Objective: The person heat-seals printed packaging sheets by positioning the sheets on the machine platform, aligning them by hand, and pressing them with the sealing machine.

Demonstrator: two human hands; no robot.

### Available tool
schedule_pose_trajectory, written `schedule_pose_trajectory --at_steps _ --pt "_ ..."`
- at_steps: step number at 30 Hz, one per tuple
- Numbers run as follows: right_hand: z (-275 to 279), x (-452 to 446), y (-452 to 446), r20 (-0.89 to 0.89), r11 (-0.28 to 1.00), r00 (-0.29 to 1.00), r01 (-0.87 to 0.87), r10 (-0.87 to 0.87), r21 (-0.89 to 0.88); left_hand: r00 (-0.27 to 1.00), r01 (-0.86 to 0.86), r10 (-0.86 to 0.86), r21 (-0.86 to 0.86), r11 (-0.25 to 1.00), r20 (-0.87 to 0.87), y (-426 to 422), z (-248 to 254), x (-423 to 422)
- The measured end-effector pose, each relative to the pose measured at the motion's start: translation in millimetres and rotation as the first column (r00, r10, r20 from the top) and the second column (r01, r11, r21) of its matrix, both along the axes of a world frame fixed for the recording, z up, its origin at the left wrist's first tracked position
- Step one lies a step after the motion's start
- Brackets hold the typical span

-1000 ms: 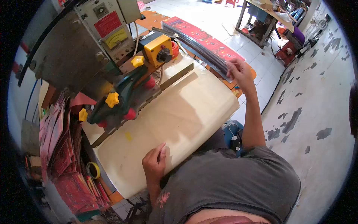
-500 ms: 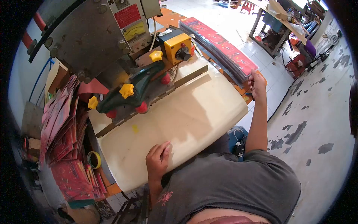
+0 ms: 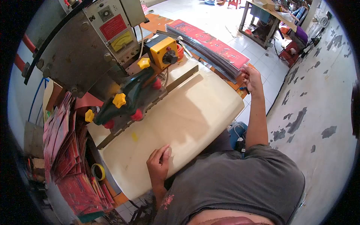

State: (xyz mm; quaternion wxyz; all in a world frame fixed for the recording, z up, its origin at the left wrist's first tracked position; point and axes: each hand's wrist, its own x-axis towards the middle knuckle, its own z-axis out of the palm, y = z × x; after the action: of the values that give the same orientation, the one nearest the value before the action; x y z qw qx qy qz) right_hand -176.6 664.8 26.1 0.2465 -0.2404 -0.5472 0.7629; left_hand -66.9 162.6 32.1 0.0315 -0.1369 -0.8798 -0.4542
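Note:
My right hand (image 3: 252, 79) pinches the near corner of a red printed sheet (image 3: 225, 50), the top one of a stack at the upper right. The stack's dark, glossy edges show below it. My left hand (image 3: 159, 162) lies near the front edge of a cream work surface (image 3: 165, 127), its fingers curled together and nothing visible in them. Behind that surface is a heavy press machine with a dark green clamp frame (image 3: 131, 95), yellow star knobs (image 3: 119, 101) and red feet. A yellow dial box (image 3: 164, 52) sits beside the clamp.
On the left, many red printed sheets (image 3: 77, 191) are piled loosely beside a yellow tape roll (image 3: 98, 171). A metal bar (image 3: 180, 80) runs along the back of the cream surface. To the right stands a peeling wall (image 3: 311, 112); a cluttered table (image 3: 277, 17) is farther off.
The whole view has shifted slightly, so the machine and sheet stack appear farther left. My right hand stays at the sheet's corner, and my left hand keeps its place on the cream surface.

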Motion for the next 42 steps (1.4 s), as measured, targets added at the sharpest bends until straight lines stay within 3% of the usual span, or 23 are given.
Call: schedule_pose_trajectory --at_steps 5,8,13,15,20,23,27,30,35,39,41,42 --pt "-4 -2 2 -0.076 0.993 0.995 -0.072 0.064 -0.097 0.999 -0.018 0.017 0.016 1.000 0.046 0 1 1" --pt "6 -3 -7 -0.083 0.997 0.997 -0.003 -0.003 -0.071 0.995 -0.037 0.034 0.033 0.999 0.090 -1 3 0" --pt "26 -2 -11 -0.209 0.984 0.975 -0.106 0.075 -0.141 0.999 -0.037 0.036 0.073 0.997 0.014 -1 -1 0" --pt "10 -19 9 -0.221 0.983 0.972 -0.111 0.077 -0.147 0.999 -0.046 0.044 0.064 0.997 0.022 0 1 1" --pt "21 -43 6 -0.364 0.874 0.926 -0.258 0.101 -0.412 0.999 -0.025 0.018 0.132 0.991 0.050 -5 -11 -1" --pt "23 -57 -2 -0.352 0.850 0.936 -0.212 0.033 -0.483 0.994 -0.053 0.040 0.123 0.991 0.099 -5 -9 0" --pt "29 -63 -19 -0.305 0.862 0.950 -0.095 -0.071 -0.498 0.998 -0.055 0.052 0.095 0.994 0.034 -5 -8 1" --pt "25 -59 -27 -0.420 0.909 0.908 -0.186 0.014 -0.373 0.995 -0.070 0.058 0.145 0.987 0.081 -5 -9 2" --pt "17 -49 -48 -0.453 0.981 0.891 -0.063 -0.029 -0.186 0.995 -0.059 0.050 0.113 0.992 0.084 -6 -9 -1" --pt "13 -25 -47 -0.511 0.960 0.851 -0.030 -0.121 -0.278 0.993 -0.066 0.051 0.132 0.989 0.109 -6 -10 -1" --pt "8 -11 -36 -0.476 0.917 0.843 0.047 -0.248 -0.395 0.997 -0.050 0.042 0.110 0.993 0.070 -5 -7 -1" --pt "7 -2 -31 -0.518 0.932 0.825 0.030 -0.227 -0.361 0.996 -0.048 0.040 0.112 0.993 0.075 -5 -6 -1"
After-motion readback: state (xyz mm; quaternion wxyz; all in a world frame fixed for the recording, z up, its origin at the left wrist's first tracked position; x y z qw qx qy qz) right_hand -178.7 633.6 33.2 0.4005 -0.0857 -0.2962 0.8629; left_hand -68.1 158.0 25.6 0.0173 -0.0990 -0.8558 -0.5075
